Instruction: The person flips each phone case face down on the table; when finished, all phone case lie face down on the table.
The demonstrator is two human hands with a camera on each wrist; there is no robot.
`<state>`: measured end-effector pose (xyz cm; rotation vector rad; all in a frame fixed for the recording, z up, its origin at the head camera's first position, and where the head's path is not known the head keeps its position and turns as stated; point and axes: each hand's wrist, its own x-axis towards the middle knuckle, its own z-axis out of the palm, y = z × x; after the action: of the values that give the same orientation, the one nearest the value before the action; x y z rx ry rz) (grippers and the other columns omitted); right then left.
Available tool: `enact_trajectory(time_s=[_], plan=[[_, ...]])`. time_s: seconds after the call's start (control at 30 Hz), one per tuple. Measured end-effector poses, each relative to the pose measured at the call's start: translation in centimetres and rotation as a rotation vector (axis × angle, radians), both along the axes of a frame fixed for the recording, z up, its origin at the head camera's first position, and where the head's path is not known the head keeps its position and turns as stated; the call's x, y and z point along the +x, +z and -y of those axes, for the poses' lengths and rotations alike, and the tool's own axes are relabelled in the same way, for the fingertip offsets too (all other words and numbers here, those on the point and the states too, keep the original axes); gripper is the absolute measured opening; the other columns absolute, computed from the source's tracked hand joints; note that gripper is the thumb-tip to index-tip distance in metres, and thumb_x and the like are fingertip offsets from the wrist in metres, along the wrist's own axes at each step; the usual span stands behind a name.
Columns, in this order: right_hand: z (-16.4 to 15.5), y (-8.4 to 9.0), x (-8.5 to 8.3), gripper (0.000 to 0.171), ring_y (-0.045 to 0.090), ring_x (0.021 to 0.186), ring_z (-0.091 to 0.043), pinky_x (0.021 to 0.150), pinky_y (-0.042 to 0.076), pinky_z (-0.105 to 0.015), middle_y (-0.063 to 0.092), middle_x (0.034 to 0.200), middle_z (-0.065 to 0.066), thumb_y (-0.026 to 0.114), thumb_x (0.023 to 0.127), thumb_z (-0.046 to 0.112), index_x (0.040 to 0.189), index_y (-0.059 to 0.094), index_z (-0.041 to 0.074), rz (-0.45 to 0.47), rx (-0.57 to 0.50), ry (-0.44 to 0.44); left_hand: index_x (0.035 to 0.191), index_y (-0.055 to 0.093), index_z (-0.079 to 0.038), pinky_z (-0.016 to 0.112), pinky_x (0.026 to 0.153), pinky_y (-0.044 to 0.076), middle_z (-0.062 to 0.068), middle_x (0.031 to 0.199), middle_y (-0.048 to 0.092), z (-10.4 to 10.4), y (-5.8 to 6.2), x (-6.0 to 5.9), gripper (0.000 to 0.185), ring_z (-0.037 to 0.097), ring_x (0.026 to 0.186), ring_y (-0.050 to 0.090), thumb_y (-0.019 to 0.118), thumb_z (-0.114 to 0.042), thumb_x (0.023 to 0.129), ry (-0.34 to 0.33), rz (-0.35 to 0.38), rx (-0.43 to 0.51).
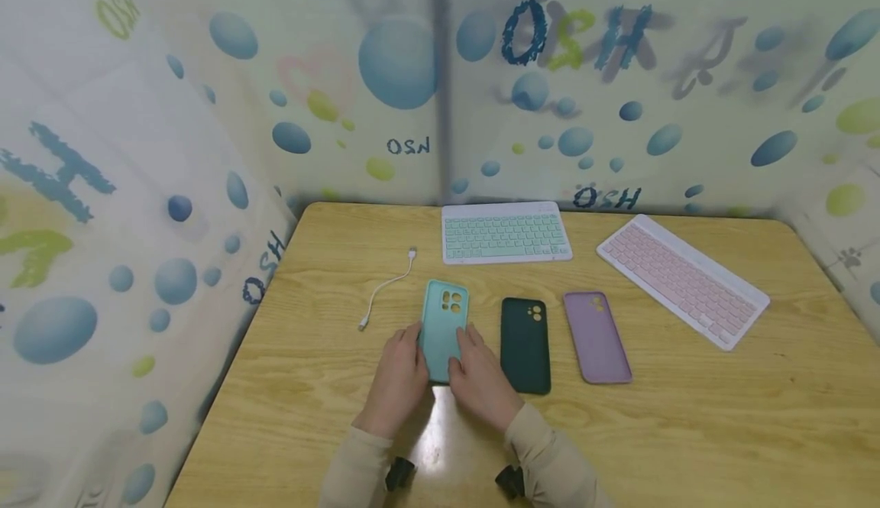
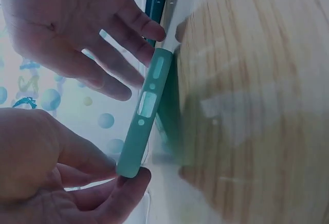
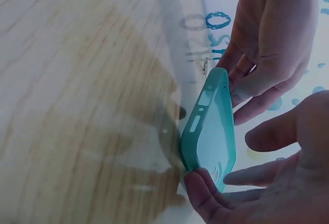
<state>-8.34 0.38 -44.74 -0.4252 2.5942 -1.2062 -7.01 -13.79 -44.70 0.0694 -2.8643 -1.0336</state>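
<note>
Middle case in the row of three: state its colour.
Dark green case, with yellow showing at its camera cutout; clearest in the head view.

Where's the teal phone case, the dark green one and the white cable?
teal phone case [image 1: 443, 321]: head view, upper back below the camera holes.
dark green phone case [image 1: 525, 347]: head view, middle of its back.
white cable [image 1: 385, 286]: head view, mid-length of the cord.

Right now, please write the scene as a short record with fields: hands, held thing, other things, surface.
left hand: grips the left edge of the teal phone case
right hand: grips its right edge
case state: lifted off the table at its near end, camera holes at the far end
other cases: dark green case, purple case, flat, in a row to the right
keyboards: mint keyboard, pink keyboard
cable: white cable, left of the teal case
surface: wooden table
</note>
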Motion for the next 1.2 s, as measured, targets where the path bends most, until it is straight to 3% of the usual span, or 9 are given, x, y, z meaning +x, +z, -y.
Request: enact_trajectory(time_s=[0.27, 0.47, 0.63, 0.8, 0.97, 1.2], plan=[[0.0, -0.4, 0.1, 0.048, 0.035, 0.141, -0.045, 0.114, 0.033, -0.056, 0.038, 0.148, -0.035, 0.045, 0.097, 0.007, 0.139, 0.042, -0.016, -0.017, -0.009, 0.007, 0.128, 0.056, 0.013, 0.047, 0.093, 0.054, 0.028, 0.116, 0.063, 0.0, 0.8, 0.2, 0.036, 0.039, 0.108, 0.062, 0.051, 0.007, 0.093, -0.012, -0.006, 0.001], [0.1, -0.5, 0.1, 0.048, 0.034, 0.141, -0.047, 0.114, 0.032, -0.056, 0.037, 0.147, -0.037, 0.043, 0.098, 0.008, 0.139, 0.041, -0.017, -0.022, -0.021, 0.039, 0.124, 0.058, 0.013, 0.045, 0.088, 0.056, 0.026, 0.112, 0.065, 0.0, 1.3, 0.4, 0.034, 0.036, 0.104, 0.063, 0.053, 0.009, 0.09, -0.044, -0.075, 0.02], [0.2, -0.1, 0.1, 0.054, 0.036, 0.141, -0.043, 0.115, 0.032, -0.055, 0.039, 0.15, -0.031, 0.037, 0.107, 0.027, 0.143, 0.039, -0.012, 0.032, -0.076, 0.007, 0.124, 0.059, 0.012, 0.043, 0.086, 0.057, 0.025, 0.112, 0.065, 0.0, 1.4, 0.4, 0.034, 0.034, 0.102, 0.064, 0.055, 0.009, 0.09, -0.047, -0.088, 0.041], [0.2, 0.0, -0.2, 0.063, 0.043, 0.137, -0.041, 0.11, 0.038, -0.055, 0.044, 0.147, -0.028, 0.033, 0.107, 0.041, 0.144, 0.039, -0.01, 0.051, -0.134, -0.011, 0.126, 0.058, 0.01, 0.033, 0.075, 0.056, 0.022, 0.112, 0.065, 0.0, 1.7, 0.4, 0.036, 0.025, 0.092, 0.062, 0.056, 0.006, 0.09, -0.062, -0.068, 0.085], [0.1, 0.0, -0.2, 0.063, 0.044, 0.137, -0.038, 0.11, 0.04, -0.054, 0.044, 0.148, -0.026, 0.035, 0.107, 0.043, 0.145, 0.039, -0.007, 0.08, -0.13, -0.012, 0.13, 0.055, 0.009, 0.022, 0.063, 0.052, 0.02, 0.109, 0.064, -0.2, 1.9, 0.3, 0.038, 0.018, 0.082, 0.06, 0.055, 0.004, 0.093, -0.098, -0.04, 0.153], [0.1, 0.0, -0.3, 0.059, 0.047, 0.135, -0.034, 0.108, 0.042, -0.052, 0.048, 0.147, -0.021, 0.035, 0.106, 0.044, 0.148, 0.04, 0.001, 0.103, -0.168, 0.0, 0.136, 0.05, 0.005, 0.019, 0.054, 0.051, 0.018, 0.101, 0.066, -0.4, 2.0, 0.5, 0.041, 0.016, 0.076, 0.061, 0.054, 0.002, 0.095, -0.129, 0.029, 0.261]])
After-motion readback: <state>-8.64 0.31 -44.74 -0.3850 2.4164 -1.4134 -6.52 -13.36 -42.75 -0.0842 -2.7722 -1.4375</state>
